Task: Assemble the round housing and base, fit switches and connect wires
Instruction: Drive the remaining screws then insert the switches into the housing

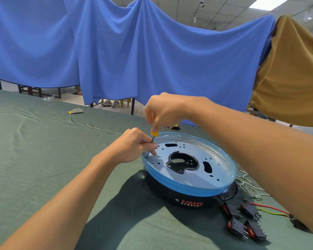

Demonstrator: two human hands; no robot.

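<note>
Black switches (pixel 236 225) and red and green wires (pixel 267 207) lie on green cloth (pixel 43 159) front-right of the round housing (pixel 188 189), which sits on its black base (pixel 163 193). At the housing's left rim, the left hand (pixel 132 147) pinches a screwdriver (pixel 154 133) by the shaft. Above it, the right hand (pixel 166 109) grips the yellow handle. A blue curtain (pixel 134 60) hangs beyond the housing.

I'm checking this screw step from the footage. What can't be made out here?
Head view throughout.
1. The tip of the screwdriver at the rim of the housing: tiny and crowded by the left hand; no screw can be confirmed.
2. The screwdriver handle: mostly hidden inside the right hand.
3. The red and green wires: far ends covered by the right forearm.
4. The label on the black base: too blurred to read.
</note>
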